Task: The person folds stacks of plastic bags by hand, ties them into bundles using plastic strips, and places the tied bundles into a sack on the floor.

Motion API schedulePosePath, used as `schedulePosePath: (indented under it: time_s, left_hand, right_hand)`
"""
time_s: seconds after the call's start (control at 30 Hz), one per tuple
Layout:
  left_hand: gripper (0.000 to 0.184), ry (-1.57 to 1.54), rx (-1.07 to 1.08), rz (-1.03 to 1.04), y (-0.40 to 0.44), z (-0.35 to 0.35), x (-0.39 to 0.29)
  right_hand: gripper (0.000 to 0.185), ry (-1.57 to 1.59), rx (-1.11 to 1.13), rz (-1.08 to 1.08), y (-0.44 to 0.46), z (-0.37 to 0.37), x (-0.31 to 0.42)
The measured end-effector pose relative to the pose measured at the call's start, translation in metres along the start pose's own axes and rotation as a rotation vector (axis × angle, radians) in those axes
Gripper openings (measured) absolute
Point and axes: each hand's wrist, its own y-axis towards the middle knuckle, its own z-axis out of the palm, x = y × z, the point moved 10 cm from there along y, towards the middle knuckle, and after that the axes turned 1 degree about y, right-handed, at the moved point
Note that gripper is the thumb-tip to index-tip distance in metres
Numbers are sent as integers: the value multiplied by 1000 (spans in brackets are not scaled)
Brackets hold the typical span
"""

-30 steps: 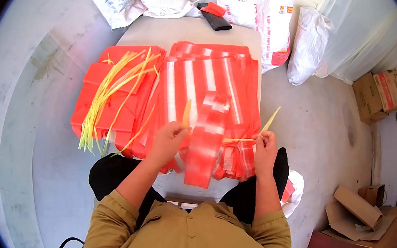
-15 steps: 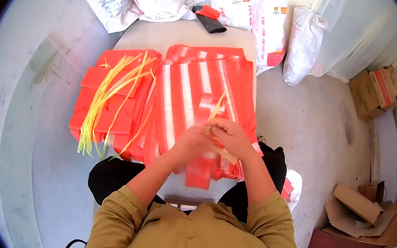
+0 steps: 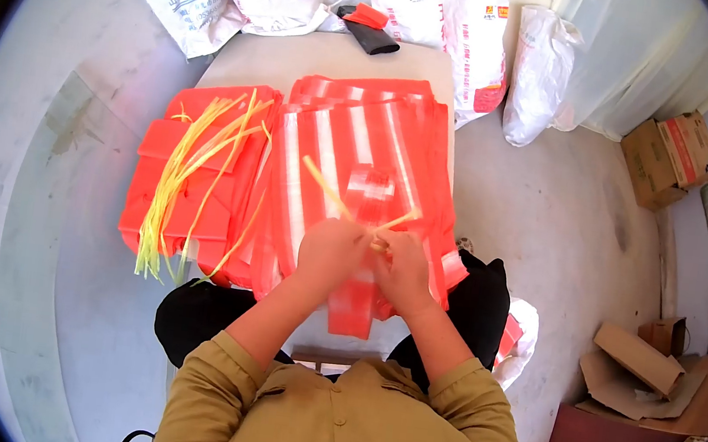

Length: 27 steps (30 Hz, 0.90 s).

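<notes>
Together, we pinch a yellow strip over a red-and-white band.
Our left hand and right hand nearly meet, fingers narrowed on it, above red sheets on the desk.

Red-and-white striped sheets — yellow strips — plain khaki shirt.

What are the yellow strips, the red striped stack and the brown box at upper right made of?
Yellow strips: probably plastic; narrow, flexible, slightly shiny.
Red striped stack: perhaps thin plastic sheeting or netting; its pale bands look glossy, but weave is unclear.
Brown box: likely cardboard; matt, flat-sided, with printing.
</notes>
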Motion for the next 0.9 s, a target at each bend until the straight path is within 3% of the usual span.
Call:
schedulePosePath:
  time_s: [0.1,0.27,0.4,0.5,0.7,0.77,0.9]
  left_hand:
    - [12,204,73,129,0,4,-13]
    - [8,211,-8,375,-12,-9,-30]
    - [9,-28,13,214,-8,-18,-16]
    - [10,-72,45,154,-3,-12,-7]
    - [11,-92,-36,132,-3,-14,13]
    - [10,14,-101,198,-3,-12,28]
    - [8,141,-14,66,-7,-3,55]
  right_hand:
    - [28,-142,-93,-190,1,-2,9]
    - [23,-39,42,-135,5,9,-8]
    - [21,223,261,-81,9,18,-16]
    - [16,138,357,24,12,16,-11]
    - [20,-2,42,-106,10,-2,-5]
    - [22,-81,27,-98,5,-8,-2]
    - [25,-154,40,40,-12,-7,-32]
